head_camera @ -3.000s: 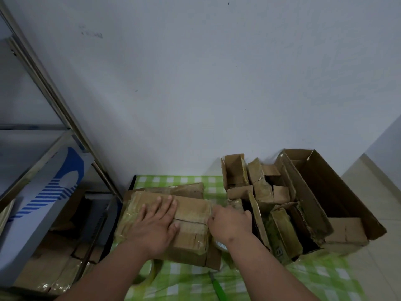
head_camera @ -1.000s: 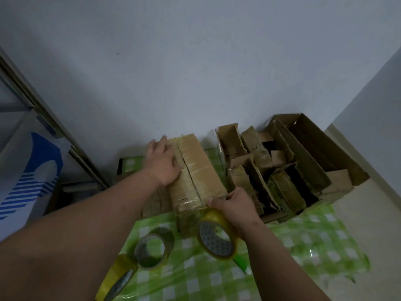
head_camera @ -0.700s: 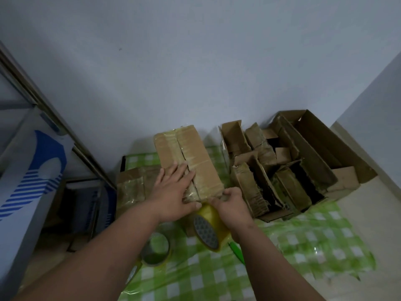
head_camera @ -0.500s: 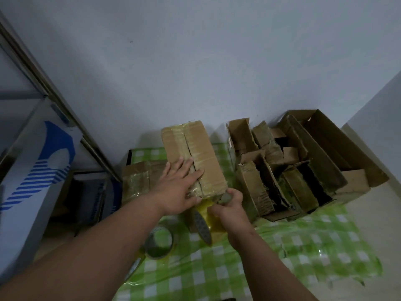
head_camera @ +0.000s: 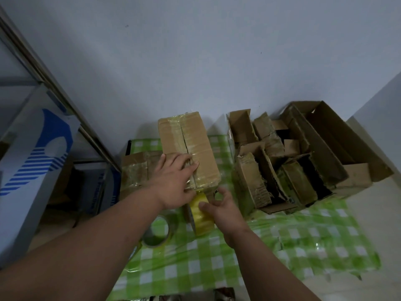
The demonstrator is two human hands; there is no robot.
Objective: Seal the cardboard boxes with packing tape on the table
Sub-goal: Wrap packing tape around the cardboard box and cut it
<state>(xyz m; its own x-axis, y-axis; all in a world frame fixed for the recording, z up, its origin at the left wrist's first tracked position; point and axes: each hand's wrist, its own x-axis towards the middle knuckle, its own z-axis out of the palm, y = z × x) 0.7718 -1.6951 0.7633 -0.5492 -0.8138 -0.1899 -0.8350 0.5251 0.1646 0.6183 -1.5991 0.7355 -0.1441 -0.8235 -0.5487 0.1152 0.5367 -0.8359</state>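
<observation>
A closed cardboard box [head_camera: 195,140] lies lengthwise on the green checked tablecloth [head_camera: 303,240], with clear tape along its centre seam. My left hand [head_camera: 173,181] presses flat on the box's near end, fingers spread over the seam. My right hand [head_camera: 223,207] grips a yellow roll of packing tape [head_camera: 200,216] just below the box's near edge, with tape running up to that edge. A second, flatter taped box [head_camera: 135,168] sits to the left, partly under my left hand.
A spare tape roll [head_camera: 157,231] lies on the cloth under my left forearm. Several torn, open cardboard boxes [head_camera: 293,161] crowd the right side of the table. A metal shelf frame [head_camera: 54,83] and a white-and-blue carton [head_camera: 32,161] stand at the left.
My left hand slid from the box's far end to its near end. My right hand pulled the yellow roll down over the near edge of the box.
</observation>
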